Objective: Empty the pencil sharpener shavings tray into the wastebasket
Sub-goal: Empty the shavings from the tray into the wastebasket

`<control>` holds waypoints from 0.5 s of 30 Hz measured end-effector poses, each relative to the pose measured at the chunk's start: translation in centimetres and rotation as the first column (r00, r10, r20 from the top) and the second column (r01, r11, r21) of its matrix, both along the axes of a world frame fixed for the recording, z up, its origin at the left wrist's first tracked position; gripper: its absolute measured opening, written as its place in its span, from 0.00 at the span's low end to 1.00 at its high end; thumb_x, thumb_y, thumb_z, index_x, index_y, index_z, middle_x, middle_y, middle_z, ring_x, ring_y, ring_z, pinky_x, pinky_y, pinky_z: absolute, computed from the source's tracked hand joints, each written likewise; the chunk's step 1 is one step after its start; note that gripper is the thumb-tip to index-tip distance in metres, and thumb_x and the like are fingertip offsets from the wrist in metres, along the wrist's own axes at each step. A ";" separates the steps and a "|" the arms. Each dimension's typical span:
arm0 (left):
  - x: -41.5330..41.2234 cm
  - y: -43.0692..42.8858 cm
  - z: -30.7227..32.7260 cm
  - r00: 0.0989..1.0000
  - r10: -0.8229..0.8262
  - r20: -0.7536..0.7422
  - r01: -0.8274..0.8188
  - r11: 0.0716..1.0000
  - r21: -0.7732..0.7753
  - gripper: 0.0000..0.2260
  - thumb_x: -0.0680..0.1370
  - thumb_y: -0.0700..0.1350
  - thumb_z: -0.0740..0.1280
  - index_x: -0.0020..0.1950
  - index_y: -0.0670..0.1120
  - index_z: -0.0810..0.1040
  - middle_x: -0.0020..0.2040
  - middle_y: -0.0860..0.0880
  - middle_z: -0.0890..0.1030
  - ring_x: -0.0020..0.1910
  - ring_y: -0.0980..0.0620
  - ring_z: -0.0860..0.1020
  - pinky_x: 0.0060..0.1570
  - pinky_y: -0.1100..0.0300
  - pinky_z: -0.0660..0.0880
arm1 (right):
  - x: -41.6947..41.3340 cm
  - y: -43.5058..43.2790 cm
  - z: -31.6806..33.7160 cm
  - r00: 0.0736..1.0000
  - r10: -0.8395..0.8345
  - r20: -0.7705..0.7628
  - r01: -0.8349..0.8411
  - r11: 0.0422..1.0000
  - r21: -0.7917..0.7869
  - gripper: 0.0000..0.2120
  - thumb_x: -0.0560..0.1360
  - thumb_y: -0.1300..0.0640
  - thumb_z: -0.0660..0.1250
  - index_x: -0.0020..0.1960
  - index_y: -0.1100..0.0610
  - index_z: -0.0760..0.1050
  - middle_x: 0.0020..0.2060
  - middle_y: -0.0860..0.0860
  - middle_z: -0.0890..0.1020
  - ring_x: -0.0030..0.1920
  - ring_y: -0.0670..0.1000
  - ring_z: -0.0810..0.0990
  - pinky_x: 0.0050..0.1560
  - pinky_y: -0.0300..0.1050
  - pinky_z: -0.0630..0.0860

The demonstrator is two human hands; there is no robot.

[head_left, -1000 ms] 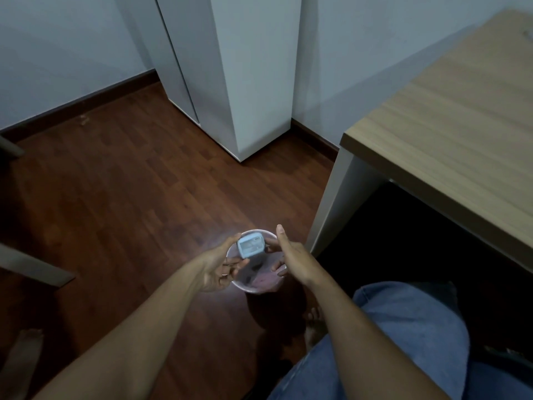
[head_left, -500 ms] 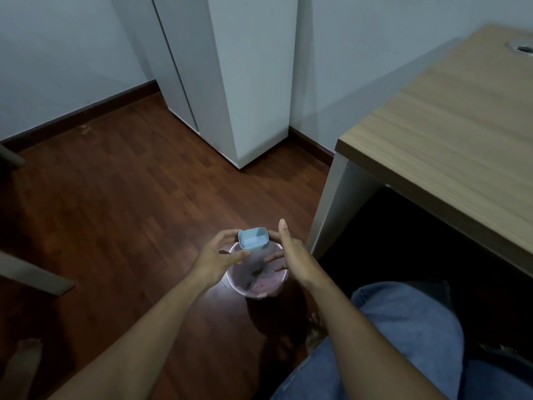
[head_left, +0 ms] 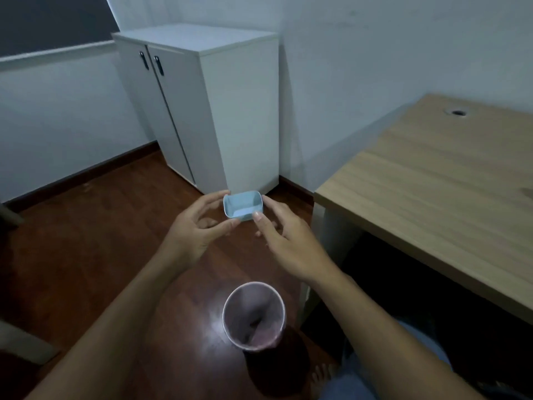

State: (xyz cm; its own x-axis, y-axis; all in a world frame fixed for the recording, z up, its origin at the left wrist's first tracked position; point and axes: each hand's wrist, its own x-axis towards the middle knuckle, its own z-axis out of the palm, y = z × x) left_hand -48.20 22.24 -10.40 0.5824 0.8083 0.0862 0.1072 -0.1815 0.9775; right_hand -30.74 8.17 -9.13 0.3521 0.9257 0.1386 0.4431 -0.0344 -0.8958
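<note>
A small light-blue shavings tray (head_left: 243, 205) is held up in the air with its open side toward me; it looks empty inside. My left hand (head_left: 196, 226) pinches its left end between thumb and fingers. My right hand (head_left: 284, 241) touches its right end with thumb and fingertips. A small round pink wastebasket (head_left: 253, 314) stands on the floor well below the tray and closer to me, its mouth open upward with dark bits inside.
A wooden desk (head_left: 438, 192) fills the right side, its corner close to my right hand. A white two-door cabinet (head_left: 207, 108) stands against the wall behind the tray. Dark wooden floor (head_left: 86, 241) spreads to the left. My jeans-clad leg (head_left: 360, 379) is at the bottom.
Both hands have lifted the tray up and away from the wastebasket's mouth. The tray's open side now faces me. My view has tilted upward, showing the cabinet top.
</note>
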 end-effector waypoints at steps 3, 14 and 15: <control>1.1 -0.2 3.9 0.999 -0.049 0.004 0.049 0.996 0.069 0.26 0.74 0.42 0.81 0.73 0.48 0.82 0.70 0.45 0.86 0.41 0.52 0.84 0.39 0.72 0.78 | 1.9 -1.1 4.1 0.991 0.014 0.136 -0.018 0.999 0.031 0.24 0.90 0.42 0.63 0.85 0.46 0.73 0.73 0.46 0.82 0.64 0.48 0.87 0.70 0.52 0.83; 12.1 -4.4 10.7 0.939 -0.341 0.037 0.333 0.933 0.136 0.19 0.76 0.44 0.79 0.66 0.54 0.84 0.62 0.51 0.89 0.42 0.59 0.86 0.38 0.71 0.79 | 11.4 -11.4 13.5 0.863 -0.211 0.459 0.147 0.974 0.172 0.20 0.90 0.45 0.63 0.78 0.49 0.81 0.68 0.44 0.87 0.59 0.43 0.86 0.62 0.39 0.82; 13.4 -5.1 11.0 0.930 -0.366 0.035 0.357 0.922 0.148 0.21 0.74 0.48 0.80 0.66 0.56 0.84 0.62 0.52 0.89 0.44 0.58 0.86 0.40 0.70 0.81 | 12.3 -12.8 14.1 0.833 -0.252 0.492 0.179 0.965 0.192 0.20 0.90 0.46 0.64 0.77 0.50 0.82 0.67 0.44 0.87 0.60 0.43 0.85 0.60 0.37 0.81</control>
